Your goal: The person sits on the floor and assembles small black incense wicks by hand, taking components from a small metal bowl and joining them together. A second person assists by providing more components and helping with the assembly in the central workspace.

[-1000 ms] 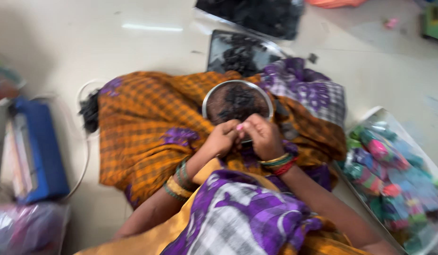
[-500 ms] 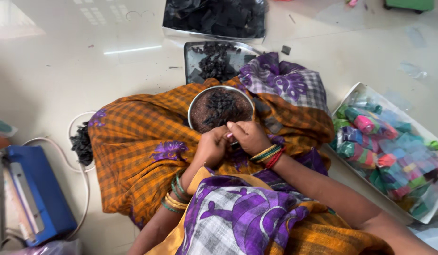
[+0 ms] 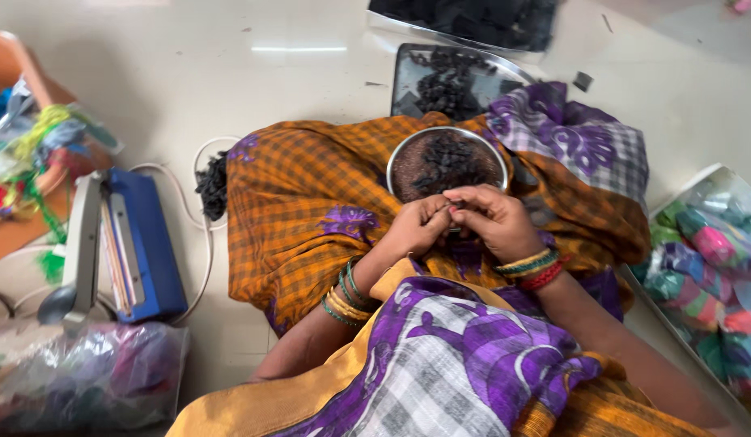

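Observation:
My left hand (image 3: 418, 229) and my right hand (image 3: 495, 220) meet fingertip to fingertip over my lap, pinching something small and dark that I cannot make out. Both wrists wear coloured bangles. Just beyond my fingers a round steel bowl (image 3: 400, 154) rests on my orange checked cloth and holds a heap of small black pieces (image 3: 447, 160). Farther off on the floor stands a rectangular steel tray (image 3: 404, 77) with more black pieces.
A blue heat sealer (image 3: 133, 251) with its white cable lies at the left. A clear bag of coloured items (image 3: 84, 380) sits near left. A tray of colourful wrapped bundles (image 3: 707, 267) is at the right. A black heap (image 3: 473, 16) lies at the top edge.
The view has shifted right and down, so the bowl and my hands now sit nearer the middle. My hands stay together at the bowl's near rim, fingers still pinched.

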